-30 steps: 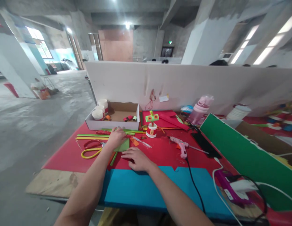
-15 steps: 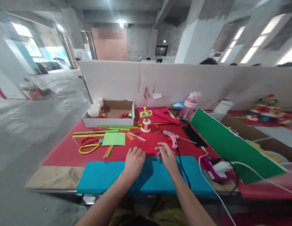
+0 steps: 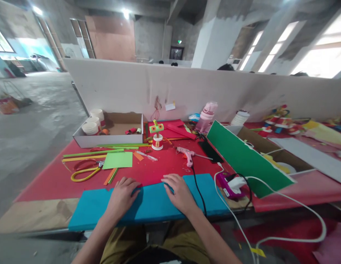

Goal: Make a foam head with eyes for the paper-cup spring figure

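My left hand rests on the blue mat at the table's front edge, fingers stretched out and thumb apart, holding nothing. Opposite it, my right hand lies on the same mat, also open and free of objects. Beyond both hands stands a small figure made of a red-and-white paper cup with a green head, orange eyes and coiled paper arms. A pink glue gun lies right of it with its black cord running forward. Left are a green paper sheet and yellow-handled pliers.
A white-sided box holding paper cups stands at the back left. Right are a black phone, a purple power strip with white cables, and a green-sided box. A pink bottle stands near the white partition.
My hands have moved apart and settled on the blue mat; the left went left. The view has turned slightly right. The figure and tools lie as before.
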`<control>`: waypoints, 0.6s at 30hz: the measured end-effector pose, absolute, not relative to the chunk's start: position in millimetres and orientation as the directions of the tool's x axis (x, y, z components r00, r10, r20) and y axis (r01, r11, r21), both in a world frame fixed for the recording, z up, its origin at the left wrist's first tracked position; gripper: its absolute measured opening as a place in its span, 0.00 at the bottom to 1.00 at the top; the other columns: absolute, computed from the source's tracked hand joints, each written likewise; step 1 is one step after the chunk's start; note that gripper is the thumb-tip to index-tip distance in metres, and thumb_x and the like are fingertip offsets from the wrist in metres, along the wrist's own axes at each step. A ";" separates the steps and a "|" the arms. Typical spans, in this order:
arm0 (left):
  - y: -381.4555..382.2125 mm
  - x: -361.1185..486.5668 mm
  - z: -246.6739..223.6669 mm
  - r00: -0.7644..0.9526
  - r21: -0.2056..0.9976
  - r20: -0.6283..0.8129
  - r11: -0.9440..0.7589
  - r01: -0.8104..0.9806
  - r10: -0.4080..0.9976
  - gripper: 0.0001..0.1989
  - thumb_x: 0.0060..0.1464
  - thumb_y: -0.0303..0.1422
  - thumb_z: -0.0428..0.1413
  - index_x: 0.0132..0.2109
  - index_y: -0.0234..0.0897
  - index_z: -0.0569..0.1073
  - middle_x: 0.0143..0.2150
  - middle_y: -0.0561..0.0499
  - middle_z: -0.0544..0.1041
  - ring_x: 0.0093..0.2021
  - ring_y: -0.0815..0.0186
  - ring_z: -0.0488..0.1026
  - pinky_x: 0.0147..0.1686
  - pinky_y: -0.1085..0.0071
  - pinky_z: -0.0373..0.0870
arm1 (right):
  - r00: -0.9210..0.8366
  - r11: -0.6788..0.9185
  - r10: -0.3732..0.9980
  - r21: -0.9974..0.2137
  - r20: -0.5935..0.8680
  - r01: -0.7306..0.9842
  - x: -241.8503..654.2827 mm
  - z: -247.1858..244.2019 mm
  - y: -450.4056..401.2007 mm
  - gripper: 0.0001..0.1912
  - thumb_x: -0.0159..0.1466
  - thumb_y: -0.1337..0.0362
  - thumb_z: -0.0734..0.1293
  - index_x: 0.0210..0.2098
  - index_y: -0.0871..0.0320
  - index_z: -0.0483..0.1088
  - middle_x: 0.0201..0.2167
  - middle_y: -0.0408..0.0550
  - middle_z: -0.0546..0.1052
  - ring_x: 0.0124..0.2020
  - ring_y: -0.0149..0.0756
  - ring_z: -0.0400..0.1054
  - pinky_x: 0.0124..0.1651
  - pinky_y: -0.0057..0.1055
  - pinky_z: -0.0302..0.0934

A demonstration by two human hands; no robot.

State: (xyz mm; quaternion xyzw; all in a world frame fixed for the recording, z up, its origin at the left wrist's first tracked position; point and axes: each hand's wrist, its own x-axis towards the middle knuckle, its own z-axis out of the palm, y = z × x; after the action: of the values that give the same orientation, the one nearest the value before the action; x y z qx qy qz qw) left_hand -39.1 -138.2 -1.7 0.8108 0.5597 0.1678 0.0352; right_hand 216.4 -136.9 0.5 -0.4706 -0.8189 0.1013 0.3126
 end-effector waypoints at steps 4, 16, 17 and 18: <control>-124.3 -29.5 -5.2 0.378 0.173 0.225 -0.418 0.892 0.898 0.13 0.61 0.32 0.47 0.44 0.38 0.76 0.41 0.44 0.76 0.43 0.59 0.69 0.45 0.63 0.66 | -0.442 0.572 0.816 -0.411 0.371 0.710 208.4 -3.5 -129.2 0.17 0.66 0.63 0.61 0.53 0.51 0.69 0.55 0.49 0.72 0.57 0.42 0.61 0.60 0.45 0.56; -77.0 -12.3 14.9 0.552 0.025 0.147 -0.561 0.828 0.821 0.13 0.60 0.27 0.46 0.37 0.35 0.75 0.36 0.43 0.74 0.41 0.59 0.69 0.42 0.65 0.65 | -0.436 0.526 0.847 -0.364 0.305 0.769 195.3 -16.8 -86.6 0.17 0.67 0.60 0.60 0.53 0.51 0.70 0.56 0.47 0.71 0.58 0.43 0.60 0.61 0.43 0.53; -71.9 -14.9 21.0 0.571 0.022 0.160 -0.581 0.813 0.805 0.13 0.61 0.27 0.45 0.37 0.36 0.75 0.36 0.43 0.75 0.41 0.60 0.69 0.42 0.66 0.65 | -0.428 0.521 0.849 -0.366 0.309 0.771 195.4 -18.2 -85.8 0.17 0.67 0.61 0.59 0.53 0.51 0.71 0.56 0.47 0.72 0.58 0.42 0.60 0.61 0.43 0.53; -64.7 -18.7 28.3 0.574 0.018 0.187 -0.586 0.810 0.798 0.13 0.61 0.28 0.45 0.37 0.36 0.75 0.37 0.44 0.75 0.42 0.60 0.70 0.42 0.67 0.66 | -0.422 0.521 0.849 -0.367 0.318 0.771 195.2 -18.5 -84.9 0.16 0.67 0.61 0.59 0.52 0.51 0.71 0.56 0.47 0.72 0.58 0.42 0.60 0.60 0.43 0.53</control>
State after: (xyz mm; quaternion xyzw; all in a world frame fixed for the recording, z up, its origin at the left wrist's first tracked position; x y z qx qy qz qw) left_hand -18.7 -64.7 28.3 0.8863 0.4534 0.0875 -0.0348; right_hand 195.2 -84.9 -18.5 -0.4826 -0.8392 0.0826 0.2367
